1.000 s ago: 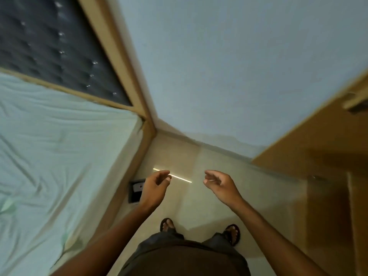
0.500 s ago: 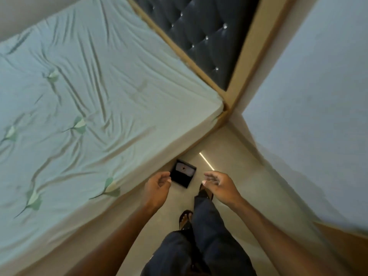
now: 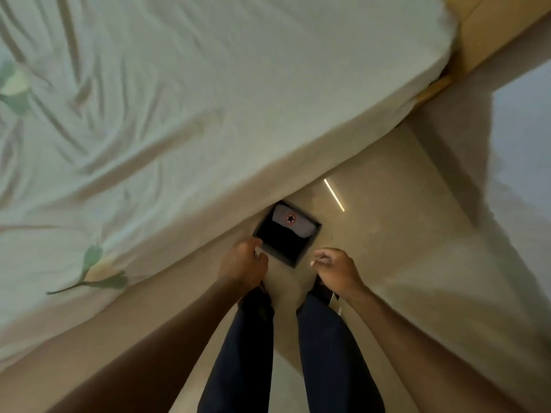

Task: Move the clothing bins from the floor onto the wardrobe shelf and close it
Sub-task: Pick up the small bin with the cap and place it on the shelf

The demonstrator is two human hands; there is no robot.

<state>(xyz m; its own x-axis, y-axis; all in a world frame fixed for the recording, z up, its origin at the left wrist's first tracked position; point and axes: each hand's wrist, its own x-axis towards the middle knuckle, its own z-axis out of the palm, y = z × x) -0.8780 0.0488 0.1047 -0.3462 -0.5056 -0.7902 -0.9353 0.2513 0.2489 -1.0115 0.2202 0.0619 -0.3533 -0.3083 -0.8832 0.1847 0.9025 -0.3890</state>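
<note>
Two hands reach out in front of a person who stands on the floor (image 3: 387,234) beside a bed (image 3: 179,114). Far to the left, the bed takes up most of the room, and its pale sheet is full of wrinkles, with little green leaves printed on it. One leaf picture (image 3: 92,263) sits near the bed's edge, low on the left. Next comes the left hand (image 3: 243,265). Its fingers are curled in, almost like a loose fist, and it holds nothing that I can see. It hangs just beside the near left corner of the bin, but I cannot tell if it touches it. In the middle sits the bin (image 3: 286,234), a small dark square box on the floor, pushed right up against the side of the bed. Some clothes lie folded inside, dark ones and a pale grey one with a round red and black star badge (image 3: 289,219). Below the hands are the person's two legs in dark blue trousers (image 3: 328,353). To the right of the bin is the right hand (image 3: 337,268). Its fingers are bent and a bit apart, and it holds nothing. It is near the bin but not on it. A thin bright line of light (image 3: 334,194) shines on the floor past the bin. Far right is a pale wall (image 3: 524,144).
</note>
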